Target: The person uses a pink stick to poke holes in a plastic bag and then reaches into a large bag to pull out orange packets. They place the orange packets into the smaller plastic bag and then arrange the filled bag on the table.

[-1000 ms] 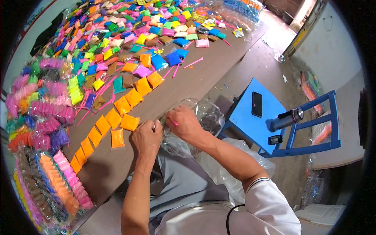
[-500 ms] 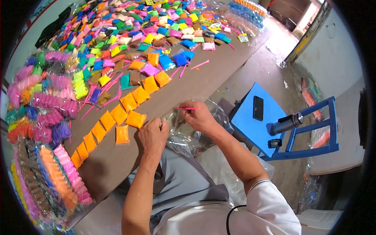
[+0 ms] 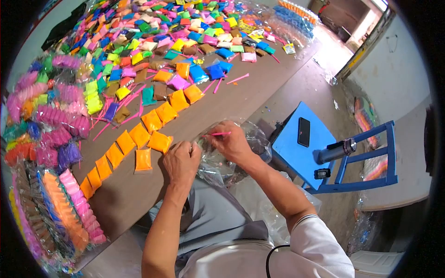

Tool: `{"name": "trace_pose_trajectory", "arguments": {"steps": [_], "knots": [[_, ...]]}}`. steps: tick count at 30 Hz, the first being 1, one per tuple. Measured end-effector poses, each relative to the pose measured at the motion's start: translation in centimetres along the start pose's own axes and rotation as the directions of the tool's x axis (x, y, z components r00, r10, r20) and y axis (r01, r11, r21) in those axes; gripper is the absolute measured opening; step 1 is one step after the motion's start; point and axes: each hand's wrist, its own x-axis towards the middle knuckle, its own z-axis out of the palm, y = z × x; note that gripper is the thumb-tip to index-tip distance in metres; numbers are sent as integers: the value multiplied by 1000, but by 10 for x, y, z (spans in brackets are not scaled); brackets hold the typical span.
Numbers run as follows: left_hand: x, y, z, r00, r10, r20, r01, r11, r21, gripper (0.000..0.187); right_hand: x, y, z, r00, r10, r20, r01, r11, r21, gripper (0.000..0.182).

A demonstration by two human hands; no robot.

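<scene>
My left hand is at the table's front edge, fingers curled in, pinching the edge of a clear plastic bag. To its right my right hand is closed around a thin pink stick, over the same bag. The bag hangs crumpled above my lap. Just left of my left hand lie an orange packet and a separate orange packet. A slanting row of orange packets runs across the table from lower left to upper right.
A large heap of coloured packets covers the table's far part. Bundled packets line the left side, with pink sticks beside the heap. On the right, a blue chair bears a phone and a metal flask.
My right hand has shifted slightly left with the pink stick, nearer my left hand. The clear bag has changed shape around it. The whole view has shifted a little.
</scene>
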Motion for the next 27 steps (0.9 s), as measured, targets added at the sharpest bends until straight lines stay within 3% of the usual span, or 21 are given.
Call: {"name": "trace_pose_trajectory", "arguments": {"steps": [6,9,16,19,21,27], "knots": [[-1,0,1,1000,19,-18,-19,1000,-2,24,1,8,2,975,-223,20,222,947,-233,12],[0,0,2,999,32,-35,-32,1000,0,25,6,8,-1,983,-175,59,185,923,-337,11],[0,1,2,998,34,-61,-33,999,20,25,4,9,-2,977,-209,33,207,912,-355,14],[-1,0,5,997,32,-71,-31,999,12,25,-3,4,0,984,-176,41,180,932,-315,16],[-1,0,6,997,30,-66,-28,999,18,25,-6,-1,8,966,-255,51,260,940,-223,14],[0,0,5,995,60,-77,-58,998,29,24,10,17,-8,987,-155,39,160,932,-324,11]]}}
